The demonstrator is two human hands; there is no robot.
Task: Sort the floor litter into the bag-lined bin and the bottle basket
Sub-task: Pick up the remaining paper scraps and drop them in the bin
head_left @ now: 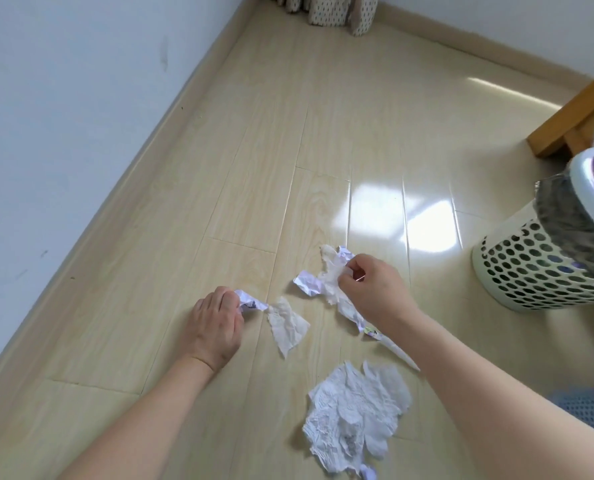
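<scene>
Head view: hands [215, 320] gripping paper scraps [330, 278]

Floor [288, 133]: pale beige wood-grain planks, white glare patches. Wall [63, 98]: white w/ faint grey scuffs; skirting [170, 119] beige. Bin [531, 268]: cream/white plastic, round-hole perforated pattern; liner bag [565, 209] grey-black. Crumpled tissue [354, 417]: white, embossed texture, faint grey print. Smaller tissue scrap [286, 323]: off-white. Paper ball [248, 301]: white w/ purple-dark print. Paper wad [307, 282]: white, lilac tint. Curtain hem [326, 8]: beige w/ small dark dots. Furniture leg [572, 119]: orange-brown wood.
</scene>
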